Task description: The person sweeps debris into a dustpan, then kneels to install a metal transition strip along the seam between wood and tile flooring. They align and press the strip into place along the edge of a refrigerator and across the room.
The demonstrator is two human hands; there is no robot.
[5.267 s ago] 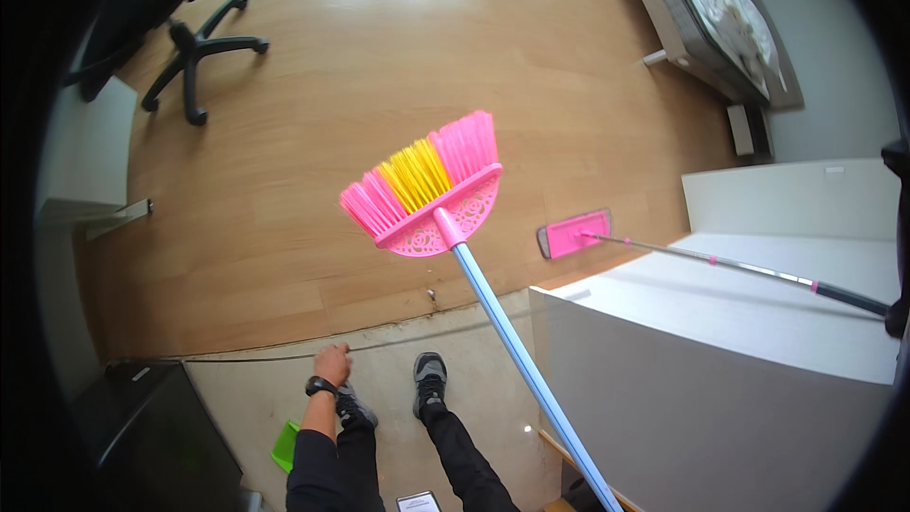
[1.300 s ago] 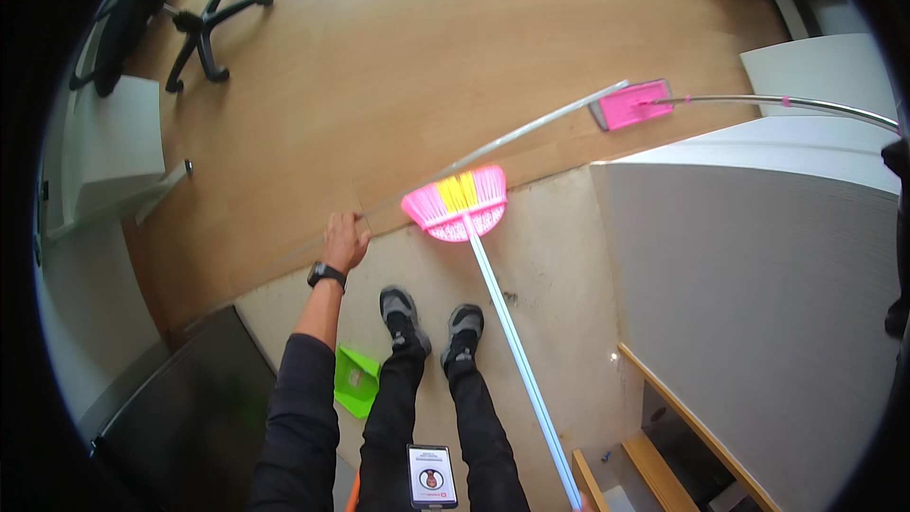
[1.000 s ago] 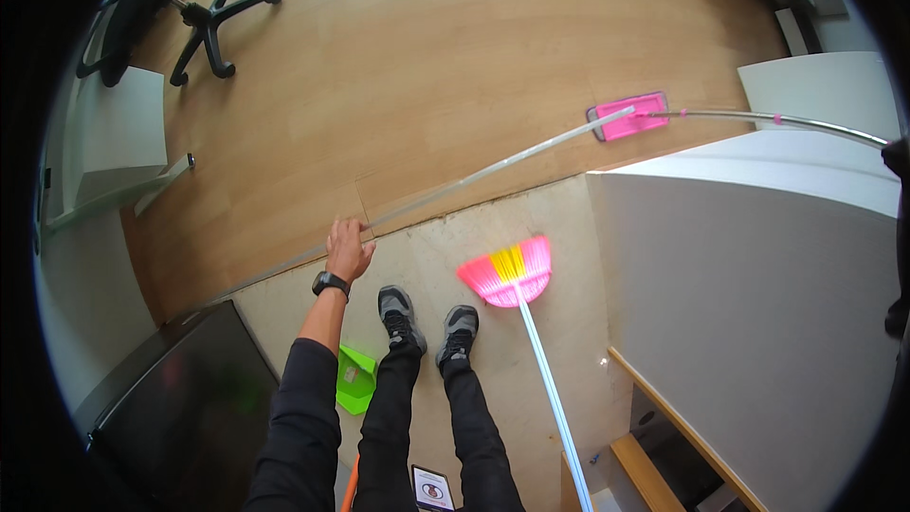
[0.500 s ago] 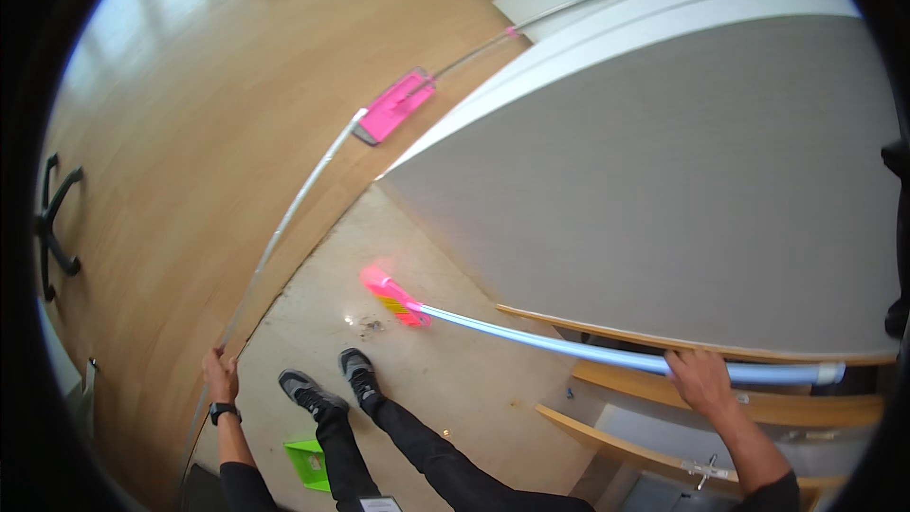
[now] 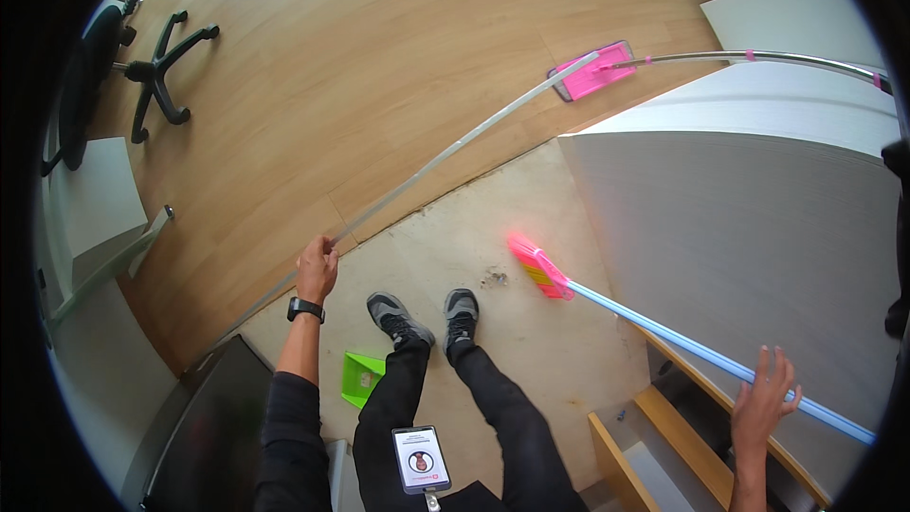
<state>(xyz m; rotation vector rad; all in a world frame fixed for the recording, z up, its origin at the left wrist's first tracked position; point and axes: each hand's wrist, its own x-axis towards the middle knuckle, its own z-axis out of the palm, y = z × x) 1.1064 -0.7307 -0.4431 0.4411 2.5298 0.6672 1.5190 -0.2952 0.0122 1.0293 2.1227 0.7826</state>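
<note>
My left hand [image 5: 316, 270] is closed on a long pale thin strip [image 5: 464, 142], lying diagonally beside the seam between the wood floor and the pale floor. My right hand [image 5: 758, 398] has its fingers spread beside the blue broom handle [image 5: 664, 336]. The pink-and-yellow broom head [image 5: 540, 267] stands on the pale floor, just right of a small pile of debris [image 5: 495, 278]. A green dustpan [image 5: 362, 378] lies beside my left leg. A pink flat mop [image 5: 599, 76] rests on the wood floor by the strip's far end, its pole stretching rightward.
A black wheeled chair [image 5: 152, 71] and white furniture [image 5: 100, 194] stand at left, with a dark glossy panel [image 5: 199, 427] below. A grey partition [image 5: 735, 228] borders the right, above open wooden drawers [image 5: 673, 436]. My shoes [image 5: 462, 313] are on the pale floor.
The broom has come down from midair onto the pale floor and turned beside the debris. My right hand, gripping its handle half a second ago, has spread its fingers. The view has swung back leftward.
</note>
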